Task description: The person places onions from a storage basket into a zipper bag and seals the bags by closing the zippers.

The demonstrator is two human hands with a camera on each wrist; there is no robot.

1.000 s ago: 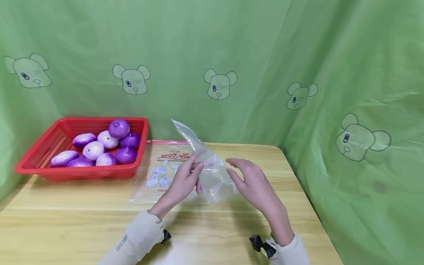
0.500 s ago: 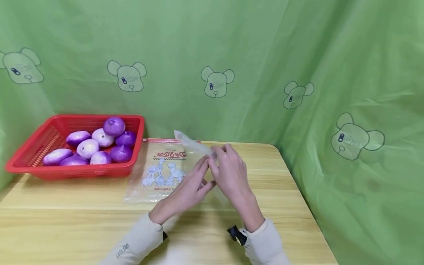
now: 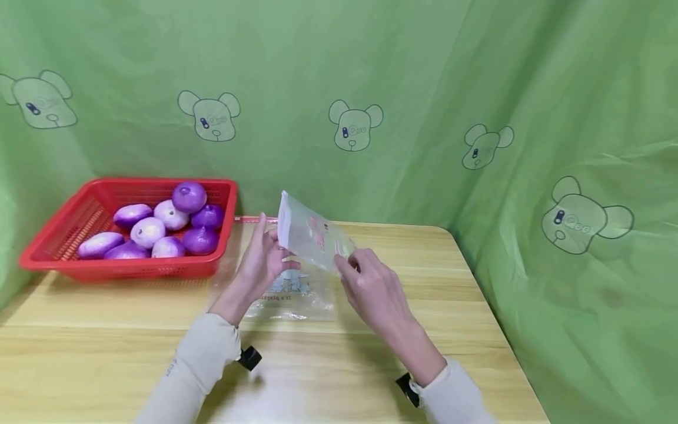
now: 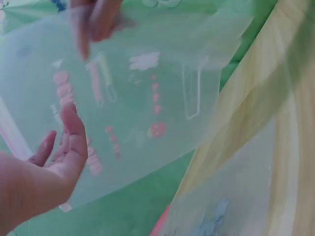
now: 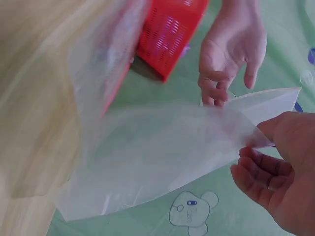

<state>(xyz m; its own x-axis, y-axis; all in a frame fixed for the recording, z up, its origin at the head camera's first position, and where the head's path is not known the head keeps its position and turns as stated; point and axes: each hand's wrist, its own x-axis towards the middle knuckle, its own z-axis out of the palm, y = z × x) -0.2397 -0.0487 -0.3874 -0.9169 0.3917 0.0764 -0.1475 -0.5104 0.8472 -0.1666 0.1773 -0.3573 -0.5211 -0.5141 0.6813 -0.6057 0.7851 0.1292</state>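
A translucent zip bag (image 3: 312, 232) with pink print hangs tilted above the table, its white zip edge toward the left. My right hand (image 3: 373, 288) pinches the bag's edge between thumb and fingers; the pinch also shows at the right hand (image 5: 280, 167) in the right wrist view. Beside the zip edge is my left hand (image 3: 259, 265), its fingers spread and loosely bent, gripping nothing. From the left wrist, the left hand (image 4: 54, 162) appears in front of the bag (image 4: 133, 98). Another clear zip bag (image 3: 312, 303) with blue figures and red lettering lies flat beneath, partly hidden.
A red plastic basket (image 3: 132, 271) stands at the back left of the wooden table (image 3: 296, 371). It holds several purple onions (image 3: 189, 197). A green curtain (image 3: 286, 59) with bear-head prints encloses the back and sides.
The hands came together on the bag, then parted. The right hand now holds the bag's edge, and the left has moved left and up. The bag has turned, showing its pink print.
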